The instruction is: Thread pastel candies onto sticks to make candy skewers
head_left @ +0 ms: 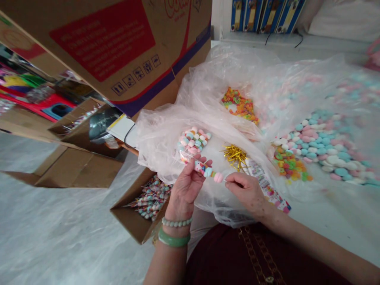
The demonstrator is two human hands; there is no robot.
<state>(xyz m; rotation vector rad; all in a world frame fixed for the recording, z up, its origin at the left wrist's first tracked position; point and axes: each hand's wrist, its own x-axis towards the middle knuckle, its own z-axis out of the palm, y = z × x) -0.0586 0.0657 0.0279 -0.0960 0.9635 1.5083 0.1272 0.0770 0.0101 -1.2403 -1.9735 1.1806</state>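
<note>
A candy skewer [218, 177] of pink and blue marshmallow-like pieces and a gummy ring lies partly inside a printed clear wrapper [199, 168]. My left hand [187, 182] is closed around the wrapper, fingers curled below it and thumb on its side. My right hand [247, 194] pinches the thin white stick at the skewer's pink end. Just beyond the hands are a small heap of pastel marshmallows [194, 139] and a bunch of gold twist ties [234, 155]. A stack of flat printed wrappers [271, 192] lies beside my right hand, partly covered by it.
A large cardboard box [124, 47] rises at the back left. Crumpled clear plastic sheeting [166, 118] spreads over the table. More marshmallows [323, 144] and gummy rings [291, 164] lie to the right, other rings [240, 106] behind. An open carton [133, 221] below holds several wrapped skewers.
</note>
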